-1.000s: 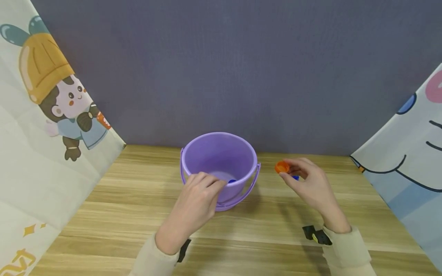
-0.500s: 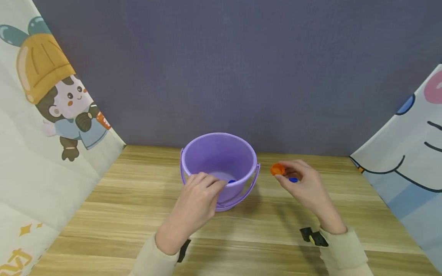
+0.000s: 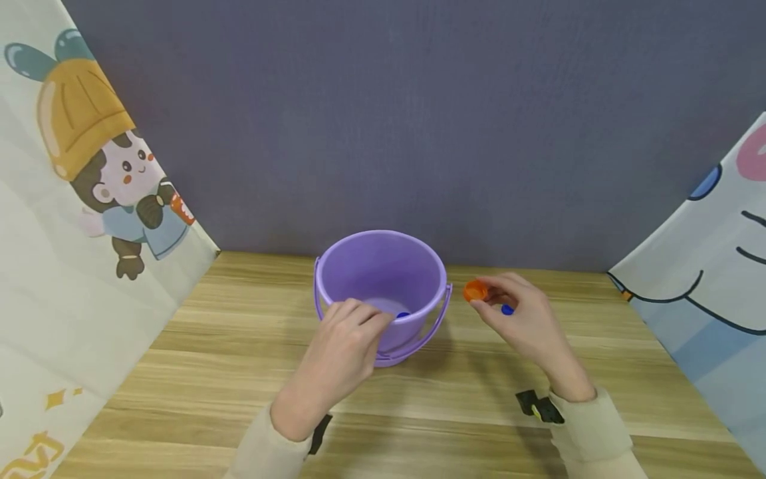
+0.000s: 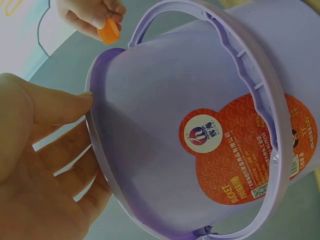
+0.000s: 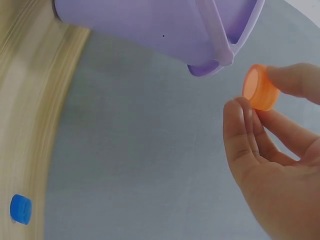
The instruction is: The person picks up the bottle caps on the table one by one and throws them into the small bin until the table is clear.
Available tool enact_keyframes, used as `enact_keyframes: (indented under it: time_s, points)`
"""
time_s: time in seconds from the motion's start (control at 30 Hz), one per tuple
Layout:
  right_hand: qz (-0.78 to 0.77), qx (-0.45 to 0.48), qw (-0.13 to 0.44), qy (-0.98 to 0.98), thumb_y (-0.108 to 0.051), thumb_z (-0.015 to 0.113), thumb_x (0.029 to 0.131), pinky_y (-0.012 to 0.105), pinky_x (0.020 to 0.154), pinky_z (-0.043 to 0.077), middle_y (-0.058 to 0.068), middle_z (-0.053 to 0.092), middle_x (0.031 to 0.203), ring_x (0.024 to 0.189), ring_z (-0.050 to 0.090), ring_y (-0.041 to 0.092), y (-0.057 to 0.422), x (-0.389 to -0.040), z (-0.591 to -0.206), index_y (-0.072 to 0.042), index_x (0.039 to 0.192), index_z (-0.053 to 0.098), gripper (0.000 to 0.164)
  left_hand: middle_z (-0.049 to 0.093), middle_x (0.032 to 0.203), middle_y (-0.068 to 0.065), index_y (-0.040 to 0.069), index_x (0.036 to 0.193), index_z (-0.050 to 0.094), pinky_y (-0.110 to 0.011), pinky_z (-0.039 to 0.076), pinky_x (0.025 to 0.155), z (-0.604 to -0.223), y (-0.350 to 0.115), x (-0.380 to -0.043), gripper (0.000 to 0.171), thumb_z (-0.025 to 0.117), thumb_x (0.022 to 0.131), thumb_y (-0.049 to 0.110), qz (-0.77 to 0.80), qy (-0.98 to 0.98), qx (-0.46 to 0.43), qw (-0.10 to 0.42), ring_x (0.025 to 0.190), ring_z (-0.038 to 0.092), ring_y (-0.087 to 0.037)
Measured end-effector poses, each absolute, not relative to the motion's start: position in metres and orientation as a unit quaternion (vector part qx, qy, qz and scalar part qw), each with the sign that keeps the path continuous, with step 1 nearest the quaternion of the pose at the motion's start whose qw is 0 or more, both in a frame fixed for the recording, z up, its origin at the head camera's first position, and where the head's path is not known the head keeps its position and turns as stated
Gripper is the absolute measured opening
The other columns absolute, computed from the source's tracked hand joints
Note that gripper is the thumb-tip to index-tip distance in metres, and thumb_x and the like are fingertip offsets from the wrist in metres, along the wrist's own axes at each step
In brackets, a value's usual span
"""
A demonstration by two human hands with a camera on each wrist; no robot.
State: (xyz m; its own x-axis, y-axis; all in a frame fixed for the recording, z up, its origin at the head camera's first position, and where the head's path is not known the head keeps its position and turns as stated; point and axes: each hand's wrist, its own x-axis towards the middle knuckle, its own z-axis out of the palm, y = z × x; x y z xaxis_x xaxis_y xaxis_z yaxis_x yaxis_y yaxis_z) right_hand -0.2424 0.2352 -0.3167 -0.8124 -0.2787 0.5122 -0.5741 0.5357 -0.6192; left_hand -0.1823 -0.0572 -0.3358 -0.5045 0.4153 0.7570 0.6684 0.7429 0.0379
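A purple bucket (image 3: pixel 383 263) with a swinging handle stands upright on the table. My left hand (image 3: pixel 335 359) grips its near rim, thumb on one side and fingers on the other, as the left wrist view shows. To the right of the bucket, my right hand (image 3: pixel 529 326) pinches an orange bottle cap (image 5: pixel 261 87) between thumb and fingers, raised above the table and apart from the rim. Beneath that hand a blue bottle cap (image 5: pixel 20 209) lies on the tabletop. Inside the bucket a small blue object (image 3: pixel 403 315) shows, mostly hidden by the near rim.
The wood-grain table (image 3: pixel 227 319) ends at a dark grey back wall (image 3: pixel 389 133). White printed sheets flank it, the left sheet (image 3: pixel 90 279) with a cartoon figure and the right sheet (image 3: pixel 712 266) with cartoon lines. A red label (image 4: pixel 230 170) is on the bucket's side.
My right hand has moved left toward the bucket with the orange bottle cap, uncovering more of the blue one below. The left hand and the bucket have stayed in place.
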Motion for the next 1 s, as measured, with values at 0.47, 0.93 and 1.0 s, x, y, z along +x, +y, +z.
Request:
enact_keyframes:
  time_s: [0.47, 0.93, 1.0]
  points:
    - [0.431, 0.28, 0.193, -0.836, -0.003, 0.079, 0.086, 0.02, 0.081, 0.056, 0.009, 0.069, 0.108, 0.093, 0.064, 0.015, 0.223, -0.245, -0.309, 0.001, 0.117, 0.072, 0.031, 0.073, 0.103, 0.0, 0.011, 0.106, 0.076, -0.036, 0.049, 0.082, -0.335, -0.057, -0.182, 0.022, 0.072, 0.086, 0.002, -0.169, -0.855, -0.314, 0.376, 0.093, 0.062, -0.02]
    - [0.443, 0.292, 0.197, -0.825, 0.004, 0.08, 0.083, 0.02, 0.083, 0.056, 0.01, 0.068, 0.107, 0.092, 0.064, 0.016, 0.214, -0.249, -0.308, 0.004, 0.118, 0.07, 0.036, 0.073, 0.104, 0.0, 0.01, 0.107, 0.076, -0.036, 0.049, 0.082, -0.336, -0.058, -0.182, 0.023, 0.072, 0.086, 0.003, -0.17, -0.856, -0.313, 0.375, 0.094, 0.062, -0.019]
    - [0.445, 0.293, 0.194, -0.823, 0.004, 0.079, 0.083, 0.021, 0.083, 0.056, 0.011, 0.068, 0.108, 0.092, 0.064, 0.016, 0.213, -0.249, -0.307, 0.005, 0.118, 0.07, 0.036, 0.073, 0.104, 0.0, 0.011, 0.107, 0.076, -0.036, 0.05, 0.082, -0.336, -0.058, -0.182, 0.023, 0.072, 0.086, 0.003, -0.17, -0.857, -0.313, 0.373, 0.094, 0.063, -0.019]
